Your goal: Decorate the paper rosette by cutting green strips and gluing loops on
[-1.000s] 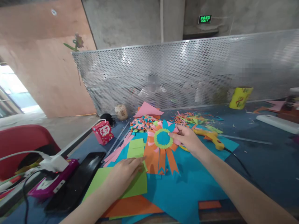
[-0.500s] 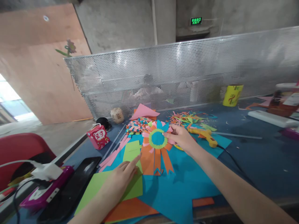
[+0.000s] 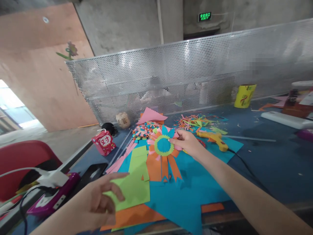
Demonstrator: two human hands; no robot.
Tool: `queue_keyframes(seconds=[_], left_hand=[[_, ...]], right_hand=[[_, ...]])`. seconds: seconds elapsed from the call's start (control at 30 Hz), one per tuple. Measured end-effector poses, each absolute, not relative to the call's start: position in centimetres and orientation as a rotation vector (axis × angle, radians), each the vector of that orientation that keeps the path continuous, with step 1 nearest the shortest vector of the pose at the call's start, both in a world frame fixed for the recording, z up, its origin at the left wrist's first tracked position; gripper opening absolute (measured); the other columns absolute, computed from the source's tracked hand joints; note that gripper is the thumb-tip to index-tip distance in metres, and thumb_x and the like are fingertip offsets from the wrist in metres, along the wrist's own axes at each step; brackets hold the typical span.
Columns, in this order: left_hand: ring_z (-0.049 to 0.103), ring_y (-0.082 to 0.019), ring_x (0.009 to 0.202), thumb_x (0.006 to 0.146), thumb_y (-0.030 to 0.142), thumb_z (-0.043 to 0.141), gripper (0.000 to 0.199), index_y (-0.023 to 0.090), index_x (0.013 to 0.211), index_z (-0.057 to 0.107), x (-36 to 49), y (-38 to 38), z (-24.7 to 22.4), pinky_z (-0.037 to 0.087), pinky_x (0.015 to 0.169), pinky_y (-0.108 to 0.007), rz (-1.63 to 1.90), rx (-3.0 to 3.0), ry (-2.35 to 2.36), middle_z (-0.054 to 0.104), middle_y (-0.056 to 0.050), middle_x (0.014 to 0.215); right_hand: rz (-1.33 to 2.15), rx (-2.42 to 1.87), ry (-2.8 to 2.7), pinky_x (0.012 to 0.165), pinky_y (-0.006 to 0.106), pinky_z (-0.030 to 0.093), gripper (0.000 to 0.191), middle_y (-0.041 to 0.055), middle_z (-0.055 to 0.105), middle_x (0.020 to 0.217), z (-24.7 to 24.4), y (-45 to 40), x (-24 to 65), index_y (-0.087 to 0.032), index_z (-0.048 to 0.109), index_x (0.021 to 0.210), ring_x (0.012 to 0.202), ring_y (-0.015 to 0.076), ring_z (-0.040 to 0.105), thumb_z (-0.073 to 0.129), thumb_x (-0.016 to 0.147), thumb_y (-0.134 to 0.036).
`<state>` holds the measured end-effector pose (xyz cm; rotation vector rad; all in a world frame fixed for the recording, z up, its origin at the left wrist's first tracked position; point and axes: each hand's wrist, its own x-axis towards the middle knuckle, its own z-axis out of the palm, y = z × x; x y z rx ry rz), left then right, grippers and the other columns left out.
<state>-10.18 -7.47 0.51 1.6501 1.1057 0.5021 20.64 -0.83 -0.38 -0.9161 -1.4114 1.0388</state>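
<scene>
A paper rosette (image 3: 164,146) with a blue centre, a zigzag green ring, pink and orange loops and orange tails is pinched at its right edge by my right hand (image 3: 187,143). My left hand (image 3: 104,200) hovers over green paper (image 3: 137,192) at the lower left, fingers apart and curved, holding nothing. Under the rosette lie a large blue sheet (image 3: 190,192) and orange paper (image 3: 153,168). Right of my right hand rests a yellow glue gun (image 3: 215,138) with a black cord.
Paper shreds (image 3: 195,122) and a pile of looped paper pieces (image 3: 144,130) lie farther back. A red drink carton (image 3: 104,143), phone (image 3: 94,173) and purple power strip (image 3: 52,195) stand left. A perforated metal screen (image 3: 122,85) borders the table; a person sits behind it.
My left hand has moved left and toward me, away from the orange paper, and its fingers have spread. The rosette has shifted slightly left in my right hand.
</scene>
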Motion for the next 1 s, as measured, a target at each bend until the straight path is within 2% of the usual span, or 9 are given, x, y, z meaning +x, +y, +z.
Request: queue_keyframes(seconds=[0.07, 0.13, 0.2, 0.3, 0.47, 0.6, 0.77, 0.87, 1.0], left_hand=[[0.057, -0.012, 0.050, 0.061, 0.032, 0.067, 0.053, 0.027, 0.110, 0.050, -11.1, -7.8, 0.3, 0.045, 0.046, -0.021, 0.461, 1.678, 1.082, 0.062, 0.000, 0.069], [0.060, -0.015, 0.060, 0.070, 0.035, 0.058, 0.042, 0.027, 0.110, 0.051, -11.0, -7.6, 0.0, 0.048, 0.055, -0.024, 0.529, 1.839, 1.217, 0.064, -0.001, 0.069], [0.061, -0.017, 0.071, 0.073, 0.035, 0.055, 0.043, 0.026, 0.114, 0.049, -10.1, -7.0, -0.4, 0.048, 0.064, -0.026, 0.571, 2.105, 1.371, 0.067, -0.004, 0.085], [0.059, -0.014, 0.065, 0.076, 0.033, 0.050, 0.045, 0.029, 0.120, 0.042, -8.0, -6.1, -1.1, 0.049, 0.063, -0.027, 0.501, 2.432, 1.468, 0.067, -0.001, 0.097], [0.055, -0.019, 0.099, 0.075, 0.033, 0.052, 0.049, 0.026, 0.122, 0.041, -5.2, -5.7, -1.5, 0.047, 0.079, -0.031, 0.443, 2.865, 1.347, 0.062, -0.003, 0.109], [0.059, -0.018, 0.091, 0.080, 0.027, 0.046, 0.038, 0.021, 0.118, 0.044, -4.3, -5.5, -1.8, 0.047, 0.075, -0.030, 0.492, 3.145, 1.143, 0.065, -0.006, 0.098], [0.061, -0.015, 0.067, 0.084, 0.016, 0.039, 0.029, 0.018, 0.112, 0.047, -4.1, -5.5, -2.2, 0.046, 0.060, -0.026, 0.649, 3.310, 0.905, 0.067, -0.004, 0.078], [0.061, -0.015, 0.068, 0.083, 0.018, 0.043, 0.029, 0.016, 0.112, 0.047, -3.9, -6.0, -2.2, 0.046, 0.062, -0.026, 0.694, 3.287, 0.840, 0.066, -0.005, 0.078], [0.061, -0.016, 0.077, 0.078, 0.032, 0.053, 0.035, 0.016, 0.109, 0.051, -3.6, -7.3, -1.7, 0.047, 0.072, -0.028, 0.692, 3.270, 0.724, 0.066, -0.007, 0.086]], right_hand=[[1.050, -0.913, -1.418, 0.039, 0.018, 0.026, 0.033, -0.0109, 0.035, 0.042, -0.4, -0.9, 20.5, -0.019, 0.037, 0.059, 0.037, 0.0032, 0.033, 0.064, 0.064, -0.036], [1.058, -0.905, -1.417, 0.038, 0.018, 0.026, 0.033, -0.0112, 0.035, 0.042, -0.4, -0.9, 20.4, -0.019, 0.036, 0.059, 0.036, 0.0034, 0.034, 0.065, 0.063, -0.036], [1.063, -0.908, -1.404, 0.038, 0.018, 0.026, 0.034, -0.0114, 0.035, 0.040, -0.5, -0.8, 20.3, -0.020, 0.035, 0.059, 0.036, 0.0034, 0.034, 0.065, 0.063, -0.035], [1.061, -0.919, -1.386, 0.038, 0.018, 0.026, 0.031, -0.0113, 0.037, 0.037, -0.6, -0.8, 20.4, -0.020, 0.035, 0.059, 0.035, 0.0035, 0.034, 0.063, 0.065, -0.032], [0.996, -0.974, -1.379, 0.036, 0.017, 0.024, 0.029, -0.0106, 0.037, 0.036, -0.1, -0.8, 20.8, -0.020, 0.033, 0.060, 0.033, 0.0038, 0.032, 0.059, 0.067, -0.030], [0.879, -1.036, -1.338, 0.035, 0.018, 0.026, 0.027, -0.0097, 0.036, 0.042, 0.4, -0.9, 21.2, -0.021, 0.033, 0.062, 0.035, 0.0050, 0.033, 0.056, 0.069, -0.033], [0.076, -1.078, -1.523, 0.060, 0.026, 0.043, 0.011, 0.0027, 0.055, 0.077, 0.5, -1.4, 21.6, -0.019, 0.049, 0.083, 0.069, 0.0143, 0.054, 0.053, 0.075, -0.026], [-0.223, -0.919, -1.760, 0.075, 0.029, 0.042, 0.009, 0.0056, 0.057, 0.086, 0.4, -1.8, 21.5, -0.019, 0.050, 0.089, 0.086, 0.0164, 0.051, 0.048, 0.080, -0.020], [-0.184, -0.884, -2.059, 0.079, 0.029, 0.040, 0.008, 0.0060, 0.055, 0.090, 0.0, -1.9, 21.2, -0.018, 0.049, 0.087, 0.092, 0.0166, 0.048, 0.045, 0.082, -0.015]])
